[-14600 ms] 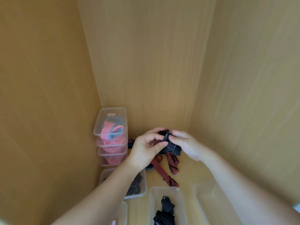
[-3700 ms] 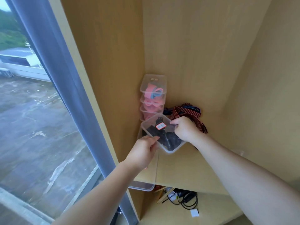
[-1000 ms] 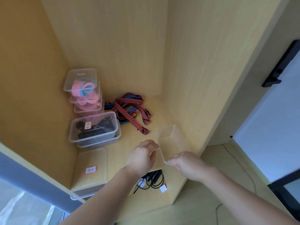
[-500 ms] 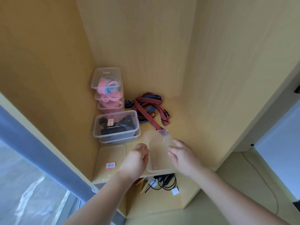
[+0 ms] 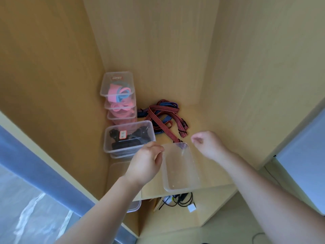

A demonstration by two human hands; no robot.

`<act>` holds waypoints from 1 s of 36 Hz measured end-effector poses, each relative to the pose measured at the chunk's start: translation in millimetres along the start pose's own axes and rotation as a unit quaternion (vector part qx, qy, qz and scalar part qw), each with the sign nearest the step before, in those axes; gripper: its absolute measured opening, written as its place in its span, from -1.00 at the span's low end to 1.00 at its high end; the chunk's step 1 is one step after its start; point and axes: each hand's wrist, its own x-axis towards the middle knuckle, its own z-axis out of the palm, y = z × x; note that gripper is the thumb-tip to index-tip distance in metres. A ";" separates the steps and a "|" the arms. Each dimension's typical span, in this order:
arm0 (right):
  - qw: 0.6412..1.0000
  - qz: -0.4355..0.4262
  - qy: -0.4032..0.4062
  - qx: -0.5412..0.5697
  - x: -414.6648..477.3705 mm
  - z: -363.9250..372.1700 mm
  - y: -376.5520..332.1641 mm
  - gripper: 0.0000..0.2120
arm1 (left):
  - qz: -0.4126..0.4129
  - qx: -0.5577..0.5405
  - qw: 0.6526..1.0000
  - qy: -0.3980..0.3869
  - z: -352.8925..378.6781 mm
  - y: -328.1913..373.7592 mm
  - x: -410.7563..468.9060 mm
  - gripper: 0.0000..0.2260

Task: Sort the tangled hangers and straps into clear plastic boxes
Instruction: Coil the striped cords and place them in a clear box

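Note:
An empty clear plastic box (image 5: 181, 173) sits on the wooden shelf (image 5: 207, 131) near its front edge. My left hand (image 5: 146, 162) is beside the box's left rim with fingers loosely curled; I cannot see whether it touches the rim. My right hand (image 5: 207, 143) hovers past the box's far right corner, loosely curled and holding nothing. Behind the box lies a tangle of red-and-black striped straps (image 5: 158, 118) mixed with blue striped straps (image 5: 166, 118).
A stack of clear boxes with pink and blue items (image 5: 119, 99) stands in the back left corner. In front of it is a box of black items (image 5: 128, 138) on another box. A lidded box (image 5: 117, 171) lies under my left arm. Cables (image 5: 181, 199) lie below the shelf.
The empty box now rests on the shelf. My right hand has let go of it and moved up and to the right. My left hand has eased off its left rim.

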 end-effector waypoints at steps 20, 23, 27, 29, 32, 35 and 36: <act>0.948 -0.037 -0.207 -0.241 129.5 57.0 -21.2 -0.57 | -0.045 0.092 0.994 0.034 -15.7 -10.2 62.2 -0.82; 0.935 -0.024 -0.221 -0.274 135.1 63.0 -21.9 -0.58 | -0.036 0.083 0.995 0.030 -16.5 -19.2 68.3 -0.82; 0.932 0.002 -0.230 -0.279 141.1 69.8 -22.9 -0.60 | -0.020 0.055 0.998 0.020 -18.2 -27.8 75.7 -0.83; 0.935 0.019 -0.233 -0.267 141.8 70.8 -23.2 -0.62 | -0.016 0.051 0.998 0.026 -19.3 -30.0 78.3 -0.80; 0.948 0.026 -0.215 -0.234 142.0 69.1 -21.2 -0.66 | -0.008 0.046 0.999 0.027 -20.9 -29.8 82.2 -0.77; 0.963 0.019 -0.191 -0.189 140.9 61.5 -23.6 -0.75 | -0.003 0.048 0.998 0.027 -20.5 -30.9 89.4 -0.79; 0.969 0.013 -0.185 -0.165 140.4 56.3 -26.1 -0.82 | -0.002 0.047 0.998 0.029 -20.4 -31.1 92.8 -0.79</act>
